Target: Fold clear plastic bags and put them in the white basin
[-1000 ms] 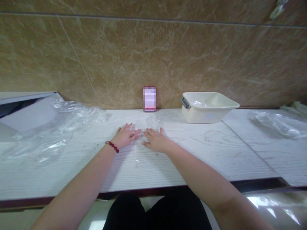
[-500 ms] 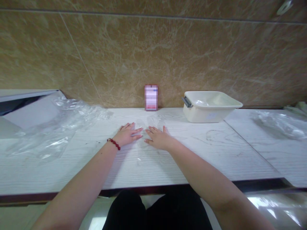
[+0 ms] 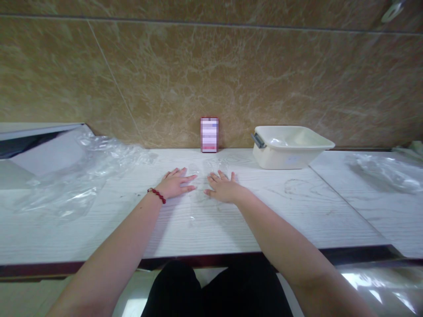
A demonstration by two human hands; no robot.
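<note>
Both of my hands lie flat, palms down, on a thin clear plastic sheet or bag (image 3: 202, 169) spread on the white table (image 3: 271, 215). My left hand (image 3: 175, 184), with a red bead bracelet at the wrist, has its fingers stretched out to the right. Beside it, my right hand (image 3: 223, 187) rests with fingers spread, a small gap between the two hands. The plastic is almost see-through and its edges are hard to make out.
A cream plastic basin (image 3: 291, 146) stands at the back right against the brown marble wall. A small pink card (image 3: 209, 134) leans on the wall. Crumpled clear plastic (image 3: 82, 171) lies at the left, and more clear plastic (image 3: 385, 171) lies at the right.
My right hand has slid a little to the right and away from me, widening the gap between my hands. My left hand has stayed nearly still.
</note>
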